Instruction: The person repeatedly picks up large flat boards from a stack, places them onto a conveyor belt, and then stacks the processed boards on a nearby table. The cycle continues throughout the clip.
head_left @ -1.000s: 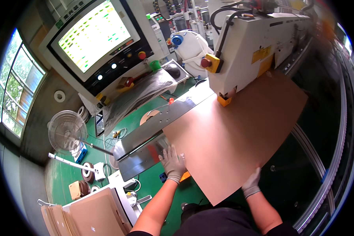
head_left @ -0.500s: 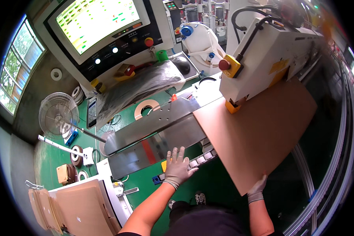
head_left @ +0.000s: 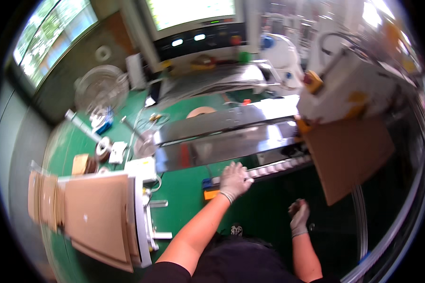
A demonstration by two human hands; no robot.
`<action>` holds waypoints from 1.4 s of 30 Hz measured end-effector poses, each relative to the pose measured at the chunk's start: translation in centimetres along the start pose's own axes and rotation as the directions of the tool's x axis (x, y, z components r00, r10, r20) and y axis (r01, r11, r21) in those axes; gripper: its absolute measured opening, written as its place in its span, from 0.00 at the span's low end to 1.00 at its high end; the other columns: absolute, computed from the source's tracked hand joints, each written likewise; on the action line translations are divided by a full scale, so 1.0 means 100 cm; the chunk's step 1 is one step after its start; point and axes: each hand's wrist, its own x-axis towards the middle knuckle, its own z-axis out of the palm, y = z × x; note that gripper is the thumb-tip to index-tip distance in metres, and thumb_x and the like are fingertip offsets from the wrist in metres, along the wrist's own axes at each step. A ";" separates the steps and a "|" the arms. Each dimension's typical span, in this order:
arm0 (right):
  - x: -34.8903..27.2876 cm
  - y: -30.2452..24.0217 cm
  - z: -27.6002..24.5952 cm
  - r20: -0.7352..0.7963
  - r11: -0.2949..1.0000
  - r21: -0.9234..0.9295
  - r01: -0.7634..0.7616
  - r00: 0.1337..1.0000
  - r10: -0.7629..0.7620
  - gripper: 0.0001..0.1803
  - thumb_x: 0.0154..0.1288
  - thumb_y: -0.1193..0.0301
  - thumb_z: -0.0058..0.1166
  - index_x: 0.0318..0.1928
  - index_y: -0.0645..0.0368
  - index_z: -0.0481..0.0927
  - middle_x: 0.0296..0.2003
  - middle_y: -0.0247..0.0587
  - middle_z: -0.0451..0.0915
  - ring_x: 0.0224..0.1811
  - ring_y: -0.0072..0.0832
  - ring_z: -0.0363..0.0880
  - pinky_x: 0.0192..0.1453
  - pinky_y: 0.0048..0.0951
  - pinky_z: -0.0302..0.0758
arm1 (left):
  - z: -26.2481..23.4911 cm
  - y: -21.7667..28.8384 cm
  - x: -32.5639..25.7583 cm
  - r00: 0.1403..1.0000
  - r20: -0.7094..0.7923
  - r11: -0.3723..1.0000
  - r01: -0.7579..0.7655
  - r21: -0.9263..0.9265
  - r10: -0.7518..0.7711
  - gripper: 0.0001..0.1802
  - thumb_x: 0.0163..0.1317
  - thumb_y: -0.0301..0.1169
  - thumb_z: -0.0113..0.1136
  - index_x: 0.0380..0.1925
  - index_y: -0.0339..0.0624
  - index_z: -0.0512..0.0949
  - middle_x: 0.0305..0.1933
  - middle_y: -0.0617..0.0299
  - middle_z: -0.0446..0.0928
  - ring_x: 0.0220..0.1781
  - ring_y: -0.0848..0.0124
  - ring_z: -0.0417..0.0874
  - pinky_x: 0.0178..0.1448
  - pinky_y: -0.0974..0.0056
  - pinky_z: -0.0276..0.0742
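Observation:
My left hand (head_left: 234, 180), in a pale glove, lies with its fingers stretched out at the left end of the row of white rollers (head_left: 281, 166), just in front of the steel plate (head_left: 224, 147). It grips nothing. My right hand (head_left: 299, 217), also gloved, hangs apart from the brown sheet (head_left: 352, 153), with its fingers loosely bent and nothing in them. That sheet looks like cardboard and sits under the head of the white machine (head_left: 349, 92) on the right. Motion blur softens much of the picture.
At the lower left, a stack of brown sheets (head_left: 97, 217) lies on a white-edged table. A control panel with a bright screen (head_left: 191, 12) stands at the back. Metal rails (head_left: 392, 231) run along the right. A fan (head_left: 101, 89) stands at the far left.
My right hand has let go of the brown sheet's near corner. The sheet has moved farther right under the machine. My view has turned left; my left hand stays by the rollers.

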 end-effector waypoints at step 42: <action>-0.299 0.264 0.054 0.263 0.282 -0.957 0.075 0.640 0.722 0.12 0.79 0.64 0.56 0.51 0.60 0.78 0.32 0.33 0.79 0.30 0.21 0.76 0.35 0.25 0.74 | 0.079 -0.408 -0.723 -0.004 0.220 -0.156 0.718 -0.679 -0.976 0.34 0.57 0.47 0.78 0.51 0.33 0.74 0.52 0.39 0.85 0.55 0.48 0.88 0.58 0.50 0.83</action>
